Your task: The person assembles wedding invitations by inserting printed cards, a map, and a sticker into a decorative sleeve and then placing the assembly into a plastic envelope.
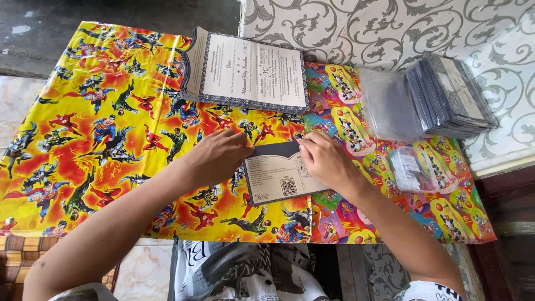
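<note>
1. While both forearms reach in from the bottom edge, a low table [83, 167] fills most of the head view, covered with a bright yellow and red cartoon-hero sheet on the left and a multicoloured cartoon sheet [446, 212] on the right.
2. Behind the table hangs a white cloth with grey scroll patterns [390, 28].
3. At the far middle of the table lies a stack of open printed cards [251, 72] with dark patterned borders, fanned slightly at its left edge.
4. At the far right sits a stack of dark folded cards [451, 95], leaning to the left, with a pile of clear plastic sleeves [387, 103] just beside it.
5. Near the front centre lies a single folded card [276, 173], dark grey on its upper flap and pale below.
6. Palm down, the left hand [217, 156] presses its fingertips on the card's upper left edge.
7. Also palm down, the right hand [326, 159] rests its curled fingers on the card's upper right part, pinching at the flap.
8. A small clear packet [409, 170] lies on the table, right of the right wrist.
</note>
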